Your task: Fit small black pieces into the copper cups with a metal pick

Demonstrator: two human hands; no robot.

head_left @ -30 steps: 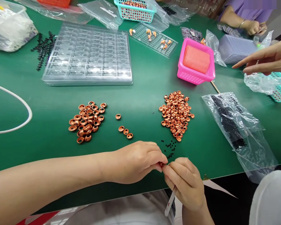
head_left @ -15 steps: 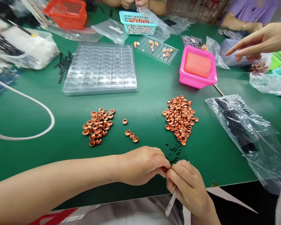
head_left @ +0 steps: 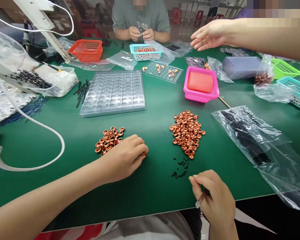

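My left hand (head_left: 126, 156) is closed with fingertips down on the green table, pinching a small copper-coloured cup-shaped piece (head_left: 144, 154). Its wrist side partly covers the smaller pile of copper pieces (head_left: 110, 137). My right hand (head_left: 216, 195) hovers near the front edge, thumb and forefinger pressed together. A slim white tool (head_left: 199, 202) is tucked in its grip, with most of its length hidden. Tiny black beads (head_left: 182, 164) lie scattered between the hands. Just beyond them is the larger pile of copper pieces (head_left: 187, 133).
A clear compartment tray (head_left: 112, 93) lies behind the piles, with a pink basket (head_left: 201, 95) to its right. A clear bag of black strips (head_left: 247, 140) lies at the right, a white cable (head_left: 62, 146) at the left. Another person's hand (head_left: 207, 35) reaches in from the right.
My left hand has left my right hand and moved left to the loose copper pieces. My right hand has shifted slightly right, its white tool turned. The view has tilted up.
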